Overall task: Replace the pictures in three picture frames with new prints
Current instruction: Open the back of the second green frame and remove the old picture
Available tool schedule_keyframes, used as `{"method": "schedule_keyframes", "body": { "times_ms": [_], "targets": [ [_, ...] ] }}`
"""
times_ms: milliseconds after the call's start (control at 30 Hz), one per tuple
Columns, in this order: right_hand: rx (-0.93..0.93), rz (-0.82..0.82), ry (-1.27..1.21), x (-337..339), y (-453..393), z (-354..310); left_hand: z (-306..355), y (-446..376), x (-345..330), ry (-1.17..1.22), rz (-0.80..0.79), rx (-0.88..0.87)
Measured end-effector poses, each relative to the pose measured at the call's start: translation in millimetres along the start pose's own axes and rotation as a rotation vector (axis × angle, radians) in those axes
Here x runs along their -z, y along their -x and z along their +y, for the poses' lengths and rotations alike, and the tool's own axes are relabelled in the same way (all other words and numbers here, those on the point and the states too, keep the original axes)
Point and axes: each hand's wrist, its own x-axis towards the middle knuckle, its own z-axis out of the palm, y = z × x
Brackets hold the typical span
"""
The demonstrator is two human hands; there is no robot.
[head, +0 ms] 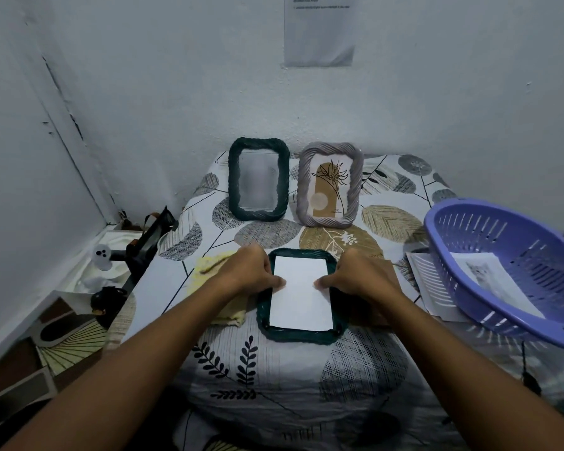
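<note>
A white print lies blank side up in the back of a dark green frame that rests face down on the patterned tabletop, near the middle and close to the person. The left hand grips the frame's left rim with fingers curled and its thumb pressing the sheet's left edge; the right hand does the same on the right side — both are clenched on the frame, thumbs on the paper.

The step in hand looks like seating the print in the recess. To do it well, the thumbs should slide outward and down with even pressure so the sheet settles flat, its corners squared to the opening and not riding up on the rim; the lower corners seem to sit near small dark tabs, too small to make out.

Beyond it stand another dark green frame and a grey frame holding a botanical picture, well apart from the hands. A yellow cloth lies just left, under the wrist. To the right, a purple basket and loose prints crowd that edge — open room lies toward the person.
</note>
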Motion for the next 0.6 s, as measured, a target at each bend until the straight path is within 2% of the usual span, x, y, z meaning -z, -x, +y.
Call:
{"method": "schedule_keyframes", "body": {
  "times_ms": [233,433,600],
  "targets": [
    [-0.045,-0.061,-0.064,0.2,-1.8,-8.0,1.8,-0.9,-6.1,-0.047,0.003,0.013],
    [-0.107,-0.126,-0.273,6.3,-0.8,-6.0,1.5,-1.6,-5.8,-0.049,0.001,0.024],
    [-0.092,-0.137,-0.35,9.7,3.2,-7.8,1.7,-2.2,-4.7,-0.064,-0.01,0.022]
  ]
}}
